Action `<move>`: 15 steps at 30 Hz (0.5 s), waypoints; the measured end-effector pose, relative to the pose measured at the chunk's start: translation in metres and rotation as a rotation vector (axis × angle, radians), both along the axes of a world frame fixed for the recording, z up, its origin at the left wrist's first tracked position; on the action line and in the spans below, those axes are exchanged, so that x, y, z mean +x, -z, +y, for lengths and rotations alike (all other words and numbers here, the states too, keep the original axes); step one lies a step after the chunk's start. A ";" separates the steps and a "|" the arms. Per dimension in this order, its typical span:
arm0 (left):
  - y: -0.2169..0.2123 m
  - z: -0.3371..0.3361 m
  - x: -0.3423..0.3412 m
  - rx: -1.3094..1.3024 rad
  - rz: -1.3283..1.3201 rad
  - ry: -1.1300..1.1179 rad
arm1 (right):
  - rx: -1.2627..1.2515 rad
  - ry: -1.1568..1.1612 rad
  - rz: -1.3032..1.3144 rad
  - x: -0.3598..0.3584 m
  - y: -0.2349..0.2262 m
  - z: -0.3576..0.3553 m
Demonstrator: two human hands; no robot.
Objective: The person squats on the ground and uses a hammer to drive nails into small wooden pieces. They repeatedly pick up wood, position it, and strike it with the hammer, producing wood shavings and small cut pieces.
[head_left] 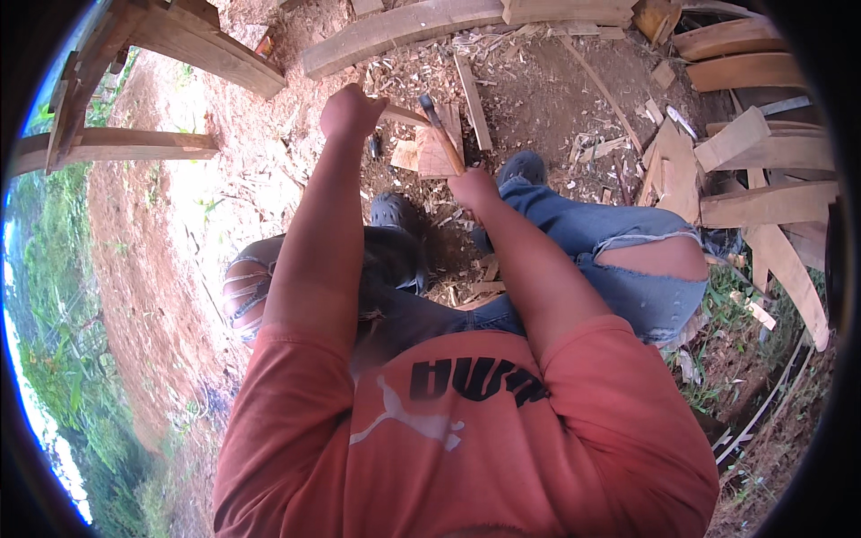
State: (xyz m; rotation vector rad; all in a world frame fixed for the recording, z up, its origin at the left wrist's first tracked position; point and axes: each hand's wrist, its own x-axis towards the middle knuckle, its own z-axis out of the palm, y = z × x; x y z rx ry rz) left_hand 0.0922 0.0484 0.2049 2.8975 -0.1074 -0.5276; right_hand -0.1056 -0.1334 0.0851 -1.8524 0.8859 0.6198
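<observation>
Wood in both fists, low between two spread knees

From where I stand, the left arm (pixel 318 224) reaches almost straight forward, its elbow barely bent, past the left knee. At its end the left hand (pixel 351 112), back turned up, is clenched around a slim wooden strip (pixel 405 115) that juts out to the right; the fingertips themselves are hidden. The right arm (pixel 538 251) slants inward across the denim, and the right hand (pixel 473 190) sits closer to the body, wrapped around the handle of a dark-headed tool (pixel 446 150). That handle slopes up and leftward, the head by the strip's free end; whether they touch, I can't tell. Strip and tool are both over or beside a flat wooden block (pixel 439 163) on the chip-strewn ground (pixel 538 94), ahead of the shoes (pixel 524 167).
</observation>
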 end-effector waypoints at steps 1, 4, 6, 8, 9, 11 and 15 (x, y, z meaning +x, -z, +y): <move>0.002 0.003 -0.001 0.002 0.002 0.001 | -0.028 -0.036 0.046 -0.003 0.001 0.000; 0.008 0.006 0.005 -0.009 0.003 0.009 | 0.165 0.094 -0.005 0.009 0.006 -0.004; 0.013 0.008 0.006 -0.030 0.015 -0.020 | 0.184 0.140 -0.172 0.014 0.010 -0.006; 0.015 0.014 0.006 -0.039 0.017 -0.027 | 0.186 0.167 -0.291 0.018 0.001 -0.002; 0.016 0.016 0.004 -0.027 0.031 -0.035 | 0.189 0.146 -0.288 0.018 -0.002 0.000; 0.012 0.012 0.007 -0.011 0.044 -0.036 | 0.188 0.116 -0.300 0.019 0.007 -0.007; 0.008 0.007 0.009 -0.026 0.042 -0.009 | 0.017 -0.067 0.018 0.003 0.032 -0.013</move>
